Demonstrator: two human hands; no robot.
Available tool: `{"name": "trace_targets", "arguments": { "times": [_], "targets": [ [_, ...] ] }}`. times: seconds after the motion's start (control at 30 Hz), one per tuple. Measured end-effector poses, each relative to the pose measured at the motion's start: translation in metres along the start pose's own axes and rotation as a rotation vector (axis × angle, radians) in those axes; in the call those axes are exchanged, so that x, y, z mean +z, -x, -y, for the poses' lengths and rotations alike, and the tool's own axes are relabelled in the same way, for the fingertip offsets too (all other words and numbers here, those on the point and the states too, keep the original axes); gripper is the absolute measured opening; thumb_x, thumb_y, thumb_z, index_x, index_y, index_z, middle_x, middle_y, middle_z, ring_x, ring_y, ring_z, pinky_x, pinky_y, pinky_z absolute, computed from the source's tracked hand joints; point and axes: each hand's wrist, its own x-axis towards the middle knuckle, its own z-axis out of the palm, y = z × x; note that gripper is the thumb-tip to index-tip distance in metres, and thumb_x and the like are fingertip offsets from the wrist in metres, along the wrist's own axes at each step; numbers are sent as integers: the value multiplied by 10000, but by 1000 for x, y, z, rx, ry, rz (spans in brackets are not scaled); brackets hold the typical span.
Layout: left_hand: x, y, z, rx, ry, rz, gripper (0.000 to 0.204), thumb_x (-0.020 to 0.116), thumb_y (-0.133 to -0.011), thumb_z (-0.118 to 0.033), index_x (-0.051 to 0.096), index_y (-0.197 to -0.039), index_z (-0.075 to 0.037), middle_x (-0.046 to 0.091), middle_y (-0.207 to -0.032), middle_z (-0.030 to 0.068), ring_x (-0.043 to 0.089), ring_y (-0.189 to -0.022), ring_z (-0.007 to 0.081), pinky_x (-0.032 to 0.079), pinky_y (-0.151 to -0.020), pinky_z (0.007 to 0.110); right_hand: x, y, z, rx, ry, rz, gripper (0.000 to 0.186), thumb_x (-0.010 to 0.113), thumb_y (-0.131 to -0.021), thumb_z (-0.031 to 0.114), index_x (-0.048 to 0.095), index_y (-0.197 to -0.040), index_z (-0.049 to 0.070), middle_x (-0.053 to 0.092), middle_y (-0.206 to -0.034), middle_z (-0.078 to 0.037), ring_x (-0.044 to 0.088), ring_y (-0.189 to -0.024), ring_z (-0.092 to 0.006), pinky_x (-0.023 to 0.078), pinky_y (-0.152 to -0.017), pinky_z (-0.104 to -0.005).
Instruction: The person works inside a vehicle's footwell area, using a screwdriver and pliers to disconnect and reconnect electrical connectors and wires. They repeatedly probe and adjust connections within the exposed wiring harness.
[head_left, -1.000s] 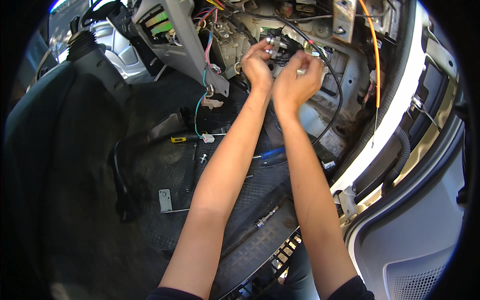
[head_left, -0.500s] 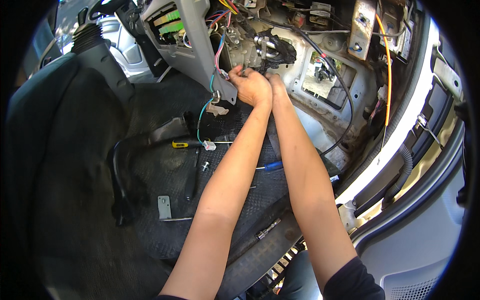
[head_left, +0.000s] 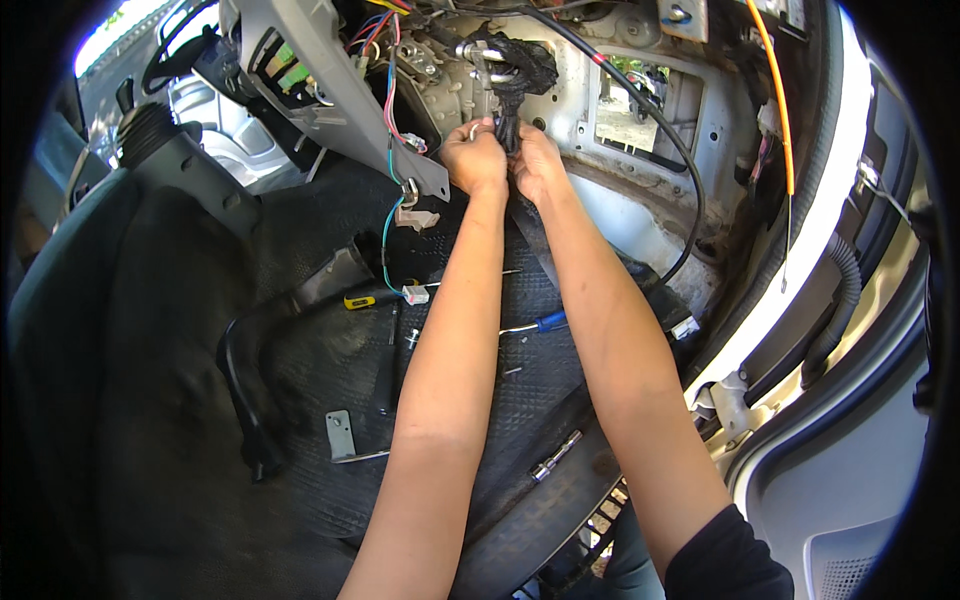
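Black wrapping [head_left: 509,118] covers a bundle below two bent metal pipes [head_left: 478,52] at the bare metal panel and hangs down between my hands. On its left side my left hand [head_left: 476,162] is closed with fingers curled, thumb and fingertips against its lower part. My right hand [head_left: 537,164] closes on the same wrapping from the right; its fingertips are partly hidden behind it. Left of my hands, a loose grey dashboard frame [head_left: 375,120] carries a thin wire run that ends in a white connector [head_left: 415,295].
On the black floor mat lie a yellow-and-black-handled screwdriver [head_left: 372,299], a blue-handled screwdriver [head_left: 550,321], a metal bracket [head_left: 340,435], a socket extension [head_left: 556,457] and a curved black plastic duct [head_left: 250,370]. A black cable [head_left: 690,170] loops at right. An orange cable [head_left: 777,90] hangs near the door frame.
My view has shifted, and the scene sits further left and higher. My hands have moved apart, onto either side of the wrapping's lower end, and the right hand shows more.
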Motion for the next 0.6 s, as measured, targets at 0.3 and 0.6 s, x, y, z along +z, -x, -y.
{"name": "trace_targets", "arguments": {
  "times": [0.3, 0.6],
  "targets": [
    [5, 2, 5, 46, -32, -63, 100, 709, -898, -111, 710, -899, -11, 724, -898, 118, 653, -792, 208, 517, -768, 339, 15, 3, -5, -171, -45, -76, 213, 600, -1014, 169, 681, -1030, -27, 693, -889, -69, 628, -708, -141, 497, -639, -312],
    [12, 6, 11, 70, 0, -121, 182, 712, -907, -198, 696, -867, -20, 720, -925, 169, 650, -880, 290, 489, -855, 419, 15, -3, -6, -206, -97, -93, 220, 629, -1008, 179, 673, -994, -36, 690, -863, -87, 629, -698, -160, 504, -635, -312]
  ]
}}
